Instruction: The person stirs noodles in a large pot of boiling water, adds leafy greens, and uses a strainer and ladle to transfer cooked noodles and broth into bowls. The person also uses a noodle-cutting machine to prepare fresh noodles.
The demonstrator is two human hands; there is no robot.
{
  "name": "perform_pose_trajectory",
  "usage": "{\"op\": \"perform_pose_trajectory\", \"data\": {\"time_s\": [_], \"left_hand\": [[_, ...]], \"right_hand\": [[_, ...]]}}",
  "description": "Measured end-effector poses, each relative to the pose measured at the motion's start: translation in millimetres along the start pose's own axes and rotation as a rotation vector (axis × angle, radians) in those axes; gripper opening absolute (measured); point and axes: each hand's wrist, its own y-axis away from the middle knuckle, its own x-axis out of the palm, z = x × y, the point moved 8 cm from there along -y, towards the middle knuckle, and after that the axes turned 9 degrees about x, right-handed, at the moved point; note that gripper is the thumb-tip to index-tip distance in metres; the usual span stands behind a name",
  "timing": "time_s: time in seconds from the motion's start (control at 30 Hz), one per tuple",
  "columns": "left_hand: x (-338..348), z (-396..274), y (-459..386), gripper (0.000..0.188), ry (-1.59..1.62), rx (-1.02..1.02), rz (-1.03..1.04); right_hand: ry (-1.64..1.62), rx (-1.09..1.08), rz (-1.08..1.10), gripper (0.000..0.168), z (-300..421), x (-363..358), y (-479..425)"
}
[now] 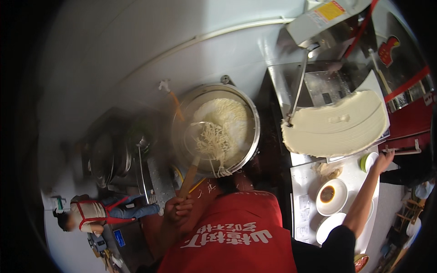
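Observation:
My left hand (178, 209) is closed around the wooden handle (189, 177) of a strainer. Its head, loaded with pale noodles (214, 140), is over a large round metal pot (256, 128). Some noodle strands hang across the pot's near rim, and pale foam (223, 107) covers part of the liquid inside. My right hand (383, 163) is stretched out to the far right, next to a small green-and-white bowl (368, 161); whether it grips the bowl is unclear. Nearer to me on the counter is a white bowl (341, 191) with dark sauce (327, 194) in it.
A board spread with pale dough or batter (338, 124) lies right of the pot, a metal rod (300, 82) at its left end. Another white bowl (329, 228) is on the counter (298, 184). Dark pans (102, 158) sit left in steam. A person (99, 211) in a red apron stands left.

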Motion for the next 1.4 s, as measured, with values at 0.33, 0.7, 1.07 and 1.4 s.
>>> {"op": "perform_pose_trajectory", "data": {"time_s": [0.33, 0.7, 1.07, 1.4], "left_hand": [[84, -23, 73, 0.031, 0.054, -0.216, 0.159], [2, -129, -15, 0.025, -0.114, -0.265, 0.041], [-106, -177, -84, 0.014, -0.565, -0.04, -0.346], [-83, -87, -86, 0.034, -1.353, -0.178, -0.008]], "right_hand": [[0.007, 0.354, 0.792, 0.038, 68, 97, 471], [-0.343, 1.773, 0.931, 0.076, -1, 239, 757], [-0.031, 0.63, 1.026, 0.02, 75, 270, 661], [-0.125, 2.041, 1.633, 0.042, 134, 245, 822]]}}
